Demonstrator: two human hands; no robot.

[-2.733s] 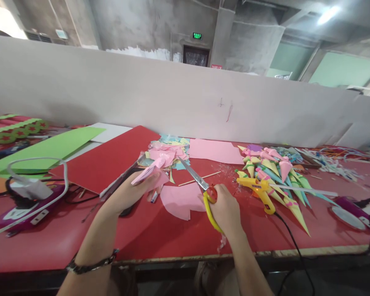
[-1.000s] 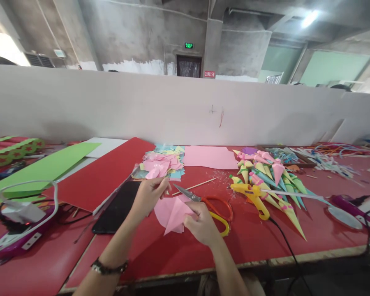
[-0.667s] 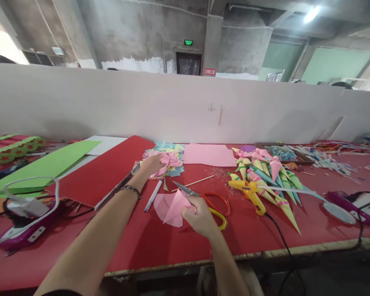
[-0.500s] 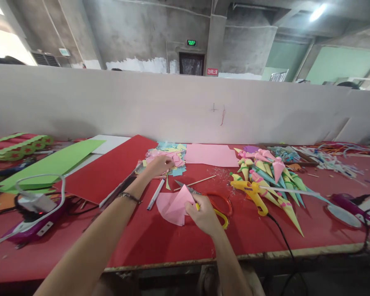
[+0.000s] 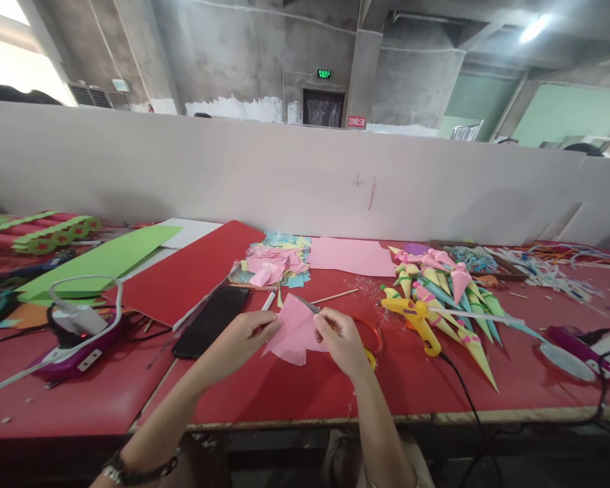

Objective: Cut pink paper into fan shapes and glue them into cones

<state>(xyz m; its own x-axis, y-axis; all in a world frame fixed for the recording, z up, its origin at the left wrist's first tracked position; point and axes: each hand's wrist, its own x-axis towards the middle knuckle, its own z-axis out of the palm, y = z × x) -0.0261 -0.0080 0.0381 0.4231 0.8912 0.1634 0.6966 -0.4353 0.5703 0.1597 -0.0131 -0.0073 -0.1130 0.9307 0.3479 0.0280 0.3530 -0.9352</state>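
A piece of pink paper (image 5: 295,329) is held up over the red table, between my two hands. My left hand (image 5: 249,339) pinches its left edge with thumb and finger. On the opposite side, my right hand (image 5: 338,339) has its fingers closed on the paper's right edge. More pink paper shows below and behind this piece; how the layers join is unclear. Scissors with a yellow handle (image 5: 370,359) are largely hidden behind my right hand. A white pen (image 5: 268,301) and a thin wooden stick (image 5: 335,295) lie just beyond the paper.
A black phone (image 5: 212,322) lies left of my hands. To the right are a yellow glue gun (image 5: 414,318) and a pile of paper cones (image 5: 452,285). Pink scraps (image 5: 274,263), a pink sheet (image 5: 350,257) and red board (image 5: 193,274) lie farther back, before a white partition (image 5: 264,176).
My left hand has come back from the pink scraps to the pink paper and now grips its left edge. The phone, earlier covered by my left arm, is visible. My view has shifted slightly.
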